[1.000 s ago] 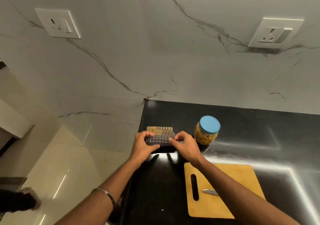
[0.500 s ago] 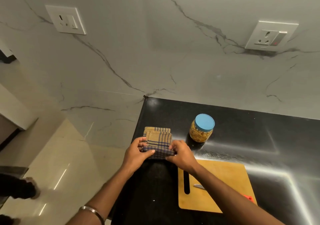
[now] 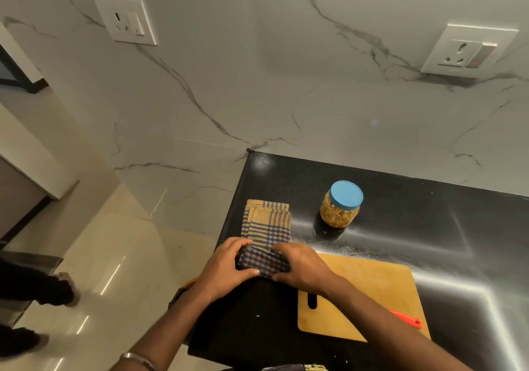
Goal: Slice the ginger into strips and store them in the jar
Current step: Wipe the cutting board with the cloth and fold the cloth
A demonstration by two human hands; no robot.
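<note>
Gripping the near, folded end of a checked cloth (image 3: 267, 237) with both hands, left hand (image 3: 226, 270) curling over its left edge with the thumb lying along the near fold, right hand (image 3: 300, 264) curling over its right edge, fingers bent round the fabric. Lying flat beyond the fingers, toward the wall, on the left end of a black countertop (image 3: 400, 227). Standing upright just right of the cloth and apart from it, a jar (image 3: 340, 207) packed with yellowish strips and closed with a blue lid (image 3: 346, 194). Lying near the right hand, a wooden cutting board (image 3: 369, 293) with a slot handle, the right forearm crossing its near left corner. Peeking out from behind that forearm at the board's near right edge, an orange handle (image 3: 408, 317), its blade hidden. Wearing a metal bangle (image 3: 137, 359) on the left wrist. Showing on the marble wall behind, two socket plates (image 3: 126, 20).
</note>
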